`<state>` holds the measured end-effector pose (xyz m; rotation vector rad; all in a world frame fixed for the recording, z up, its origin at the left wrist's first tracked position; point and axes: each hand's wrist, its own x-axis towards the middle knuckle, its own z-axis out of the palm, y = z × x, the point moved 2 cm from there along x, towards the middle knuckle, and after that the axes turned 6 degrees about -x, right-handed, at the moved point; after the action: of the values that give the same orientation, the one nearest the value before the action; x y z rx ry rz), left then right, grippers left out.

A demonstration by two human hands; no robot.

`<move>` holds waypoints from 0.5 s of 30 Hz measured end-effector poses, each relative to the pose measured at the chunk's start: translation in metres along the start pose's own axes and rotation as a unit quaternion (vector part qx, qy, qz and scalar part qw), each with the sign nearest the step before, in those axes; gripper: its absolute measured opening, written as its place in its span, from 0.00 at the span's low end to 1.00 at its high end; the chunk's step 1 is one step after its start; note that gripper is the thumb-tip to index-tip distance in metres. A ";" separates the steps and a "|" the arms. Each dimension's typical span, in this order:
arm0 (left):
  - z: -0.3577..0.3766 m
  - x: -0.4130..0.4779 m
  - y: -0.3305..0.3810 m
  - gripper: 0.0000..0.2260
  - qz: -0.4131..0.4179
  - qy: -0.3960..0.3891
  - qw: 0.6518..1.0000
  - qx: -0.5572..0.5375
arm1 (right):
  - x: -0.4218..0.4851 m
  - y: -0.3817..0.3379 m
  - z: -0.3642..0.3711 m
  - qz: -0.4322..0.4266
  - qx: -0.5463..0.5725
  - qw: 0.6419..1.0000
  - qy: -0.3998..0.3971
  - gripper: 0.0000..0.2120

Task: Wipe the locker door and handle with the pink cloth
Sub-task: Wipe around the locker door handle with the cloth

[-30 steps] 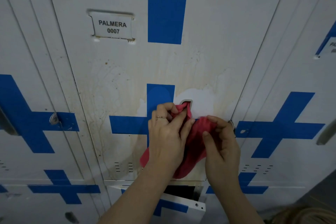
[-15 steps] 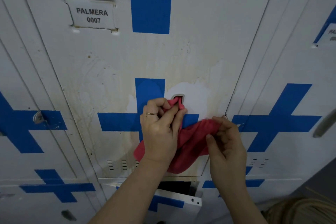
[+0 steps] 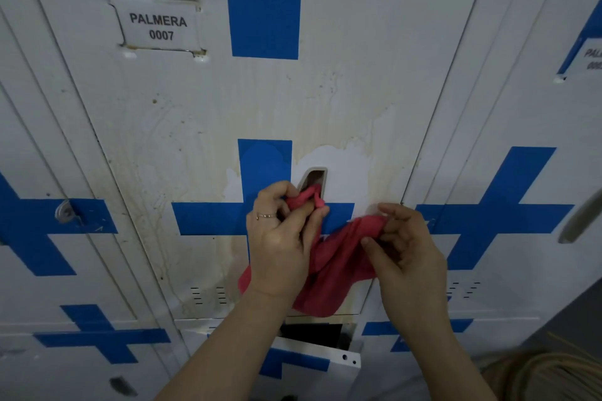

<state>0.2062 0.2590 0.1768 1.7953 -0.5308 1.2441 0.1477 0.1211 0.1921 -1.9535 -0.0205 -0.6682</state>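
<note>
The pink cloth (image 3: 335, 267) hangs in front of the locker door (image 3: 325, 101), stretched between your two hands just below the recessed handle (image 3: 314, 177). Your left hand (image 3: 280, 244), with a ring (image 3: 265, 215) on one finger, pinches a bunched end at the lower edge of the handle slot. Your right hand (image 3: 407, 247) curls its fingers round the other end, near the door's right edge. Brownish streaks run down the door around a cleaner white patch by the handle. Below, a lower door (image 3: 312, 358) stands ajar, showing a dark gap. Your hands and the cloth hide the lower part of the handle and part of the blue cross. The label plate (image 3: 158, 26) reads "PALMERA 0007"; the neighbouring label (image 3: 591, 58) is cut off at the frame edge.
</note>
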 end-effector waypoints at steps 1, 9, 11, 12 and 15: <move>-0.002 -0.005 -0.004 0.14 0.012 -0.013 1.000 0.021 | 0.003 -0.003 -0.002 -0.009 -0.025 1.000 -0.004 0.23; 0.003 -0.032 0.002 0.15 0.033 -0.031 0.985 0.166 | 0.030 -0.026 -0.034 -0.121 -0.155 0.976 0.099 0.09; 0.009 -0.017 0.013 0.13 0.020 -0.010 0.988 0.155 | 0.038 -0.030 -0.039 -0.178 -0.177 0.955 0.159 0.08; 0.010 -0.007 0.017 0.12 0.010 0.002 0.991 0.137 | 0.043 -0.031 -0.040 -0.204 -0.197 0.940 0.188 0.10; 0.008 0.003 0.020 0.13 0.021 0.007 0.993 0.120 | 0.065 -0.042 -0.041 -0.298 -0.236 0.883 0.277 0.13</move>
<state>0.1971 0.2422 0.1870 1.9802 -0.4268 1.3968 0.1721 0.0885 0.2700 -2.1414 -0.1173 -1.7657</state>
